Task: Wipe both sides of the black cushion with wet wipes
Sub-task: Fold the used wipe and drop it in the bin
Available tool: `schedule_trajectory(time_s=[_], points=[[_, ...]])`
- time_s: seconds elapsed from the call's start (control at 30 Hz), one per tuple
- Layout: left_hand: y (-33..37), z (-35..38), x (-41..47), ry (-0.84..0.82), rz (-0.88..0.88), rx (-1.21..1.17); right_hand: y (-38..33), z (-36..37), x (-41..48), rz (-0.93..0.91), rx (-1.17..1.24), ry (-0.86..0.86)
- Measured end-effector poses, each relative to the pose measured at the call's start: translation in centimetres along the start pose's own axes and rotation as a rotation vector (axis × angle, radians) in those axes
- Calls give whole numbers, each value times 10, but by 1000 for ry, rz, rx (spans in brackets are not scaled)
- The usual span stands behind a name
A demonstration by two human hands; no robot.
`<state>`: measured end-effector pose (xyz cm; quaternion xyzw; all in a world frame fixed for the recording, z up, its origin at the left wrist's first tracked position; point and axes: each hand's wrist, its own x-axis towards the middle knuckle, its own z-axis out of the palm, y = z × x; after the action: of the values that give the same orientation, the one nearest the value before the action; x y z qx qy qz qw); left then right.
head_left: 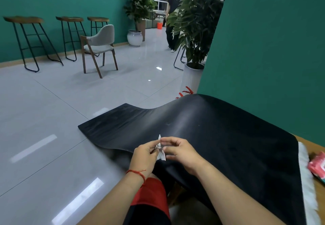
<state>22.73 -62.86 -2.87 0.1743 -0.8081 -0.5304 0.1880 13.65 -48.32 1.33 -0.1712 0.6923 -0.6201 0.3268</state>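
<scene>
- Black cushion (pixel 211 137): we see it draped, bowed, before the green wall (pixel 272 49).
- Wet wipe (pixel 161 150): crumpled, above the cushion's near edge.
- Left hand (pixel 143 156), right hand (pixel 179 152): both pinching the wipe.

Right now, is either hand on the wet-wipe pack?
No, left hand and right hand both pinch a wet wipe over the black cushion; the pack lies apart.

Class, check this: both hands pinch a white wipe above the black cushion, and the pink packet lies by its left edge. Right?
Wrong side: the head view shows the pink packet by the right edge of the black cushion. The left hand and right hand do pinch the white wipe above it.
</scene>
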Motion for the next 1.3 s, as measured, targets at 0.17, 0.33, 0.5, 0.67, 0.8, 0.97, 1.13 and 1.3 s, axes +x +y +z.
schedule_trajectory(time_s=[0.17,0.33,0.5,0.67,0.8,0.97,1.13,1.3], points=[[-2,2,-3,16,4,18,5,3,2,8,-42,-9],[-4,2,-4,13,10,37,4,4,3,16,-76,-18],[-9,1,-6,24,3,54,6,10,4,21,-137,-26],[-14,-9,-9,88,-38,-4,4,23,11,-12,-208,-37],[-24,-29,-7,180,-105,-125,8,47,29,-67,-340,-35],[-56,-71,-10,188,-264,-303,17,91,55,-95,-452,-80],[-116,-109,-20,161,-501,-534,70,156,87,11,-505,-13],[-182,-121,-25,212,-720,-654,130,204,124,447,-212,-33]])
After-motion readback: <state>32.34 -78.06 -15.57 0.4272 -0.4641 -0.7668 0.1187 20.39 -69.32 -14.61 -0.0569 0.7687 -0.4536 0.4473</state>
